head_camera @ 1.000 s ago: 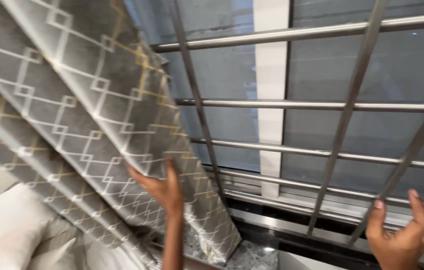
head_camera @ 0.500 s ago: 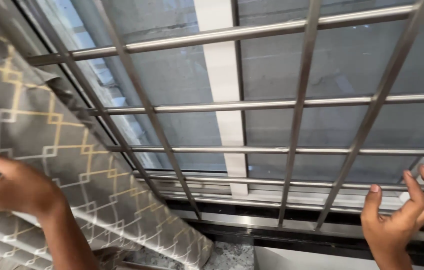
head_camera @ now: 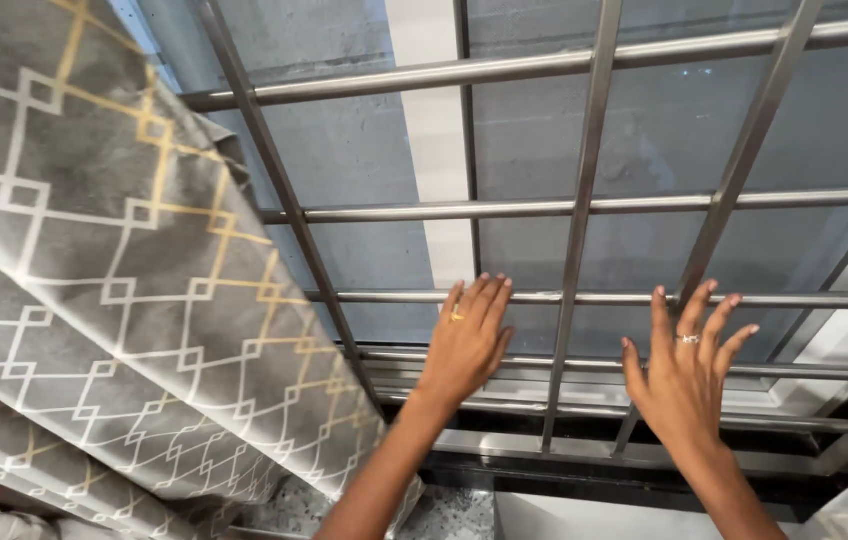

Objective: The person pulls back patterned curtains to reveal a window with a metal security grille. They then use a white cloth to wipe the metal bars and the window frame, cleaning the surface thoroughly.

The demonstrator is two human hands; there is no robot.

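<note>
Half a second ago the left hand (head_camera: 466, 338) was pressed on the curtain (head_camera: 114, 300) at the far left; now it has let go and come up to the window grille (head_camera: 584, 210), and the right hand (head_camera: 686, 372) has risen from the lower right corner to join it.

Furthest left, the grey curtain with its white and gold diamond pattern hangs bunched in diagonal folds, pushed aside and covering the left part of the window. Nothing grips it now. Its lower folds drop towards the speckled sill (head_camera: 444, 510) at the bottom.

Next comes the left hand, released, fingers straight and close together, a ring on one finger. Its fingertips reach the lowest wide horizontal bar of the grille; whether they actually touch the metal cannot be told.

Between the two hands runs one upright steel bar of the grille.

To its right, the right hand is also released, fingers spread and pointing up, a ring on one finger. Its fingertips lie at the same horizontal bar, close to a slanting upright.

Behind the bars are the glass panes (head_camera: 364, 150) and a grey wall with a pale vertical strip (head_camera: 434, 130).
</note>
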